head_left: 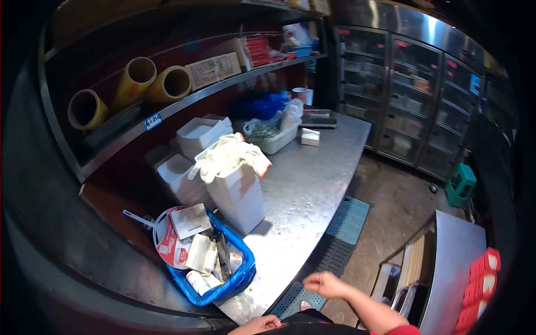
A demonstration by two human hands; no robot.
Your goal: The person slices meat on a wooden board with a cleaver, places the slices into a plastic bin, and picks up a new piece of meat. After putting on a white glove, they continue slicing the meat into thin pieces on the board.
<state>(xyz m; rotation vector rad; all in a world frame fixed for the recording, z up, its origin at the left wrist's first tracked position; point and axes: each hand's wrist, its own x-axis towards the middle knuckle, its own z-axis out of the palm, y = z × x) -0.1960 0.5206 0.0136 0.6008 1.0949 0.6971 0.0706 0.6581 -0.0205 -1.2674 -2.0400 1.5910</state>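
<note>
My right hand (326,285) hangs in the air past the front edge of the steel table (298,215), fingers loosely curled, and I see nothing in it. Low in the view, close to my body, is my left hand (258,325); its fingers are curled in, with no object visible. Nearest to it on the table is a blue-lined basket (241,274) holding a white box (191,221), a white bottle (197,283) and other small items. Behind the basket, pale gloves (231,156) lie on a tall stack of white containers (239,198).
Yellow-edged rolls (169,84) lie on a shelf above the table. A white tub (279,140) with bagged greens and a small white box (310,137) stand farther back. Glass-door cabinets (413,95), a green stool (461,185) and a steel counter (455,245) are at right.
</note>
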